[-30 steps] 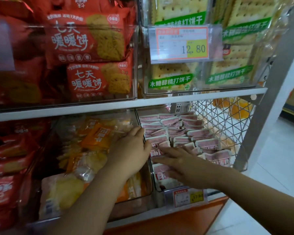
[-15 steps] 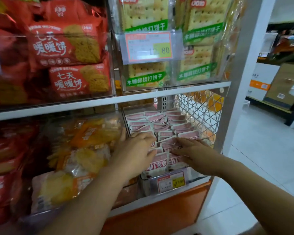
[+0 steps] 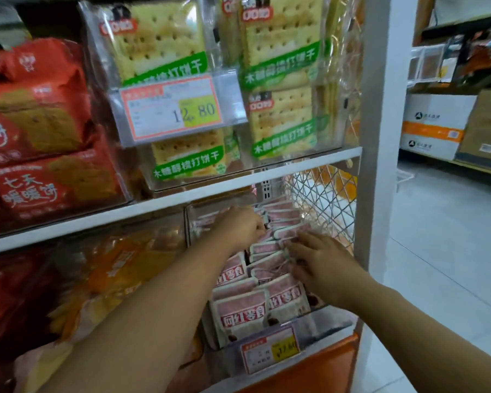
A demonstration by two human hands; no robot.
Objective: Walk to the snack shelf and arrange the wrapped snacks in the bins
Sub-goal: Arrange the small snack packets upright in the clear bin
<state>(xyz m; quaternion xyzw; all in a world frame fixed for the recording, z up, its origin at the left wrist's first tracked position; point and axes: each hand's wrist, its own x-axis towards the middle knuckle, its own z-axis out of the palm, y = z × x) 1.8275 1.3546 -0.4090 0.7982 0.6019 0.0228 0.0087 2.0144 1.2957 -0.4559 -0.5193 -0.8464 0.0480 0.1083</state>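
Several pink-and-white wrapped snacks (image 3: 245, 309) stand in rows inside a clear bin (image 3: 328, 326) on the lower shelf, at the right end. My left hand (image 3: 240, 226) reaches deep into the bin's back left, its fingers curled onto the top edges of the rear packets. My right hand (image 3: 321, 260) lies over the middle rows with its fingers spread, touching the packet tops. Blur hides whether either hand pinches a packet.
Orange and yellow snack bags (image 3: 119, 268) fill the bin to the left. Cracker packs (image 3: 281, 109) and red biscuit bags (image 3: 48, 177) sit on the shelf above. A wire mesh panel (image 3: 321, 199) and white post (image 3: 376, 165) close the right side. Cardboard boxes (image 3: 437, 126) stand across the aisle.
The view has swung left and closer to the bin. My left hand has moved further back into the pink packets, and my right hand has slid up over the middle rows.
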